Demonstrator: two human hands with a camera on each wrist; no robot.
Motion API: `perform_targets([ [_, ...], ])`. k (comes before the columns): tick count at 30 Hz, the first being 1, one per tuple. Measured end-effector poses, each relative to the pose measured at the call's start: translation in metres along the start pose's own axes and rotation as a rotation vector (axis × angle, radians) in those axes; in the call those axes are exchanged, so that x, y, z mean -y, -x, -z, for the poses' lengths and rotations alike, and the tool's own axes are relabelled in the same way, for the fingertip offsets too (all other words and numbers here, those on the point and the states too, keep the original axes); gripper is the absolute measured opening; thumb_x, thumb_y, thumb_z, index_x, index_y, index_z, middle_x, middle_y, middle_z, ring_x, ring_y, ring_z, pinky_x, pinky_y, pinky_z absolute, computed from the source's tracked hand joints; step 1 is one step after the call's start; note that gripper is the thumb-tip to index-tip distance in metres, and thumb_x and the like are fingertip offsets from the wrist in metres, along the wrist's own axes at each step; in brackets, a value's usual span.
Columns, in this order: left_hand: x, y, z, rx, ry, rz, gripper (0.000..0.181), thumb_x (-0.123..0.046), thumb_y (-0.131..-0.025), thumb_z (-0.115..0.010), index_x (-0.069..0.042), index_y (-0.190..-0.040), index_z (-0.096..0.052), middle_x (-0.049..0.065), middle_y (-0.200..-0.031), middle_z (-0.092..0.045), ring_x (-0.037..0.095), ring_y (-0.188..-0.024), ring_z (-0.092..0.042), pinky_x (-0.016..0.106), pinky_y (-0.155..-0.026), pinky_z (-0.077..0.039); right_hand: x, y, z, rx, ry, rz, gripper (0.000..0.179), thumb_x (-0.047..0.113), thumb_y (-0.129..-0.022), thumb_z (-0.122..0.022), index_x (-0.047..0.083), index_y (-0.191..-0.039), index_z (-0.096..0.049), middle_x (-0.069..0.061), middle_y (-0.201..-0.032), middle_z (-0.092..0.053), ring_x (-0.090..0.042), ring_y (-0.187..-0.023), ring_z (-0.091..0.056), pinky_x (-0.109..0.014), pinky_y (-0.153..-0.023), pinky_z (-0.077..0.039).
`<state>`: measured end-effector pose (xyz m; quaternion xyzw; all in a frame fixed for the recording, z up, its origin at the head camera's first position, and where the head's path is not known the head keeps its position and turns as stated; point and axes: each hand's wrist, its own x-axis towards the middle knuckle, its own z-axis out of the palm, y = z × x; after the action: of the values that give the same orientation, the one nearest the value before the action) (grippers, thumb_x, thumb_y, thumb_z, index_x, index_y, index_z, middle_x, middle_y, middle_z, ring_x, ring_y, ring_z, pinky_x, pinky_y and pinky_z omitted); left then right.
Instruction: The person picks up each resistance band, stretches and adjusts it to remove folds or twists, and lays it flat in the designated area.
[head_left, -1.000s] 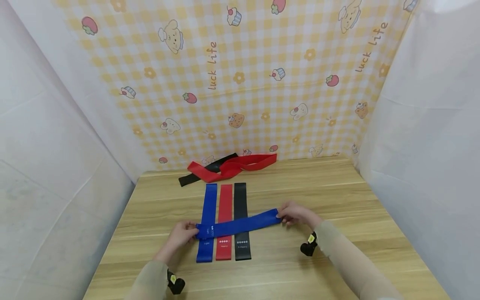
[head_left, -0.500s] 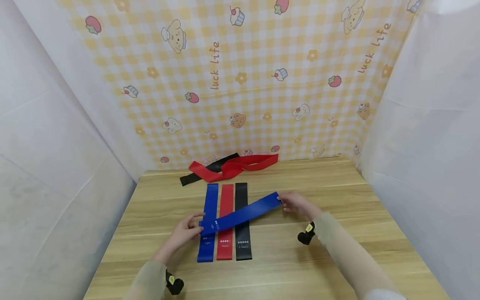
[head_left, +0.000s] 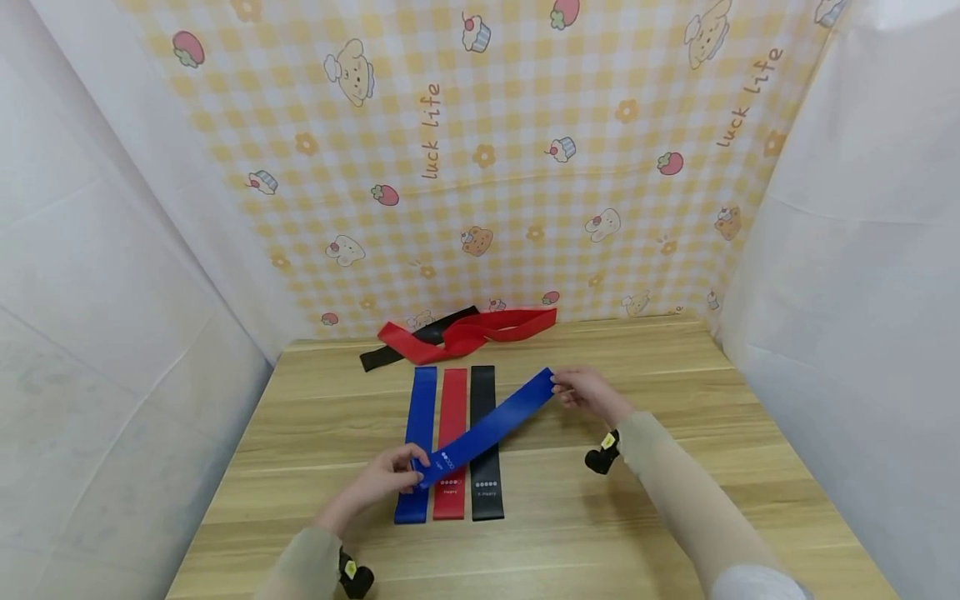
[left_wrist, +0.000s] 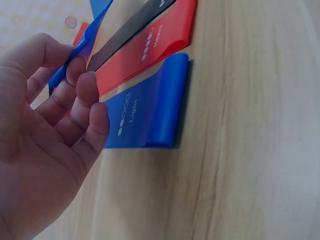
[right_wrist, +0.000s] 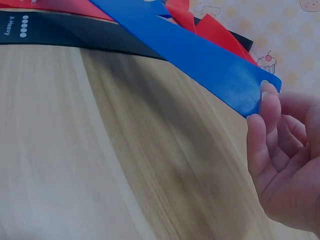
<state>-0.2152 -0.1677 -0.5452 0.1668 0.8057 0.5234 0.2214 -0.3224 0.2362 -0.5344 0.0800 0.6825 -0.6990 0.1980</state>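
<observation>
Both hands hold a blue resistance band (head_left: 487,431) stretched out flat on a slant above a row of bands. My left hand (head_left: 386,482) pinches its near end, the one printed "Light". At the far right end, my right hand (head_left: 588,390) pinches the other tip between thumb and fingers. Beneath it lie three flat bands side by side: a blue one (head_left: 412,506) marked "Light", a red one (head_left: 452,392) marked "Heavy" and a black one (head_left: 483,387) marked "X-Heavy". In the right wrist view the held blue band (right_wrist: 200,60) casts a shadow on the wood.
At the back of the wooden table (head_left: 600,533), a loosely twisted red band (head_left: 461,337) lies over another black band (head_left: 382,358). Behind them hangs a yellow checked cloth (head_left: 480,200), with white sheets (head_left: 112,333) at the sides.
The held blue band has turned to a steeper slant. My right hand has moved away from me and slightly left; my left hand has come right and a little nearer.
</observation>
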Motion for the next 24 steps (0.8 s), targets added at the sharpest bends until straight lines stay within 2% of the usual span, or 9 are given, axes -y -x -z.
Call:
perform_targets([
  [3, -0.001, 0.000, -0.005, 0.039, 0.002, -0.008, 0.015, -0.011, -0.093, -0.063, -0.006, -0.107, -0.062, 0.007, -0.086, -0.056, 0.022, -0.077, -0.057, 0.034, -0.069, -0.051, 0.002, -0.003, -0.002, -0.006, -0.011, 0.001, 0.020, 0.012, -0.102, -0.050, -0.005, -0.112, -0.055, -0.005, -0.078, -0.065, -0.010, -0.057, -0.055, -0.025, -0.058, -0.050],
  [7, 0.000, -0.002, -0.010, 0.070, 0.002, 0.007, 0.014, -0.012, -0.092, -0.063, -0.007, -0.106, -0.064, 0.006, -0.087, -0.057, 0.022, -0.076, -0.058, 0.034, -0.068, -0.051, 0.006, -0.007, -0.005, -0.022, -0.010, 0.012, 0.028, 0.012, -0.101, -0.051, -0.008, -0.122, -0.053, -0.008, -0.089, -0.069, -0.011, -0.063, -0.062, -0.033, -0.073, -0.055],
  [10, -0.001, -0.003, -0.014, 0.085, -0.001, 0.016, 0.014, -0.013, -0.092, -0.064, -0.007, -0.105, -0.064, 0.005, -0.088, -0.059, 0.021, -0.076, -0.060, 0.033, -0.068, -0.051, 0.010, -0.008, -0.009, -0.016, -0.001, 0.023, 0.035, 0.012, -0.101, -0.051, -0.009, -0.129, -0.050, -0.016, -0.103, -0.068, -0.013, -0.070, -0.066, -0.040, -0.084, -0.054],
  [13, -0.002, -0.004, -0.018, 0.101, 0.006, 0.016, 0.013, -0.012, -0.092, -0.064, -0.006, -0.103, -0.065, 0.006, -0.088, -0.061, 0.022, -0.075, -0.062, 0.033, -0.069, -0.053, 0.015, -0.010, -0.013, 0.006, -0.001, 0.035, 0.038, 0.012, -0.102, -0.049, -0.011, -0.132, -0.047, -0.021, -0.113, -0.064, -0.017, -0.079, -0.068, -0.042, -0.090, -0.051],
  [19, -0.005, -0.006, -0.028, 0.140, 0.006, -0.011, 0.008, -0.011, -0.091, -0.064, -0.005, -0.097, -0.066, 0.004, -0.086, -0.063, 0.019, -0.072, -0.061, 0.031, -0.068, -0.052, 0.021, -0.014, -0.018, 0.010, -0.097, 0.055, 0.040, 0.010, -0.102, -0.048, -0.014, -0.134, -0.043, -0.016, -0.108, -0.062, -0.027, -0.098, -0.066, -0.049, -0.100, -0.041],
  [24, -0.007, -0.009, -0.037, 0.173, -0.004, -0.044, 0.007, -0.011, -0.092, -0.064, -0.005, -0.095, -0.067, 0.001, -0.086, -0.063, 0.016, -0.073, -0.059, 0.027, -0.067, -0.049, 0.026, -0.018, -0.021, -0.024, -0.142, 0.081, 0.041, 0.009, -0.102, -0.049, -0.011, -0.136, -0.041, -0.015, -0.108, -0.061, -0.026, -0.097, -0.066, -0.050, -0.102, -0.039],
])
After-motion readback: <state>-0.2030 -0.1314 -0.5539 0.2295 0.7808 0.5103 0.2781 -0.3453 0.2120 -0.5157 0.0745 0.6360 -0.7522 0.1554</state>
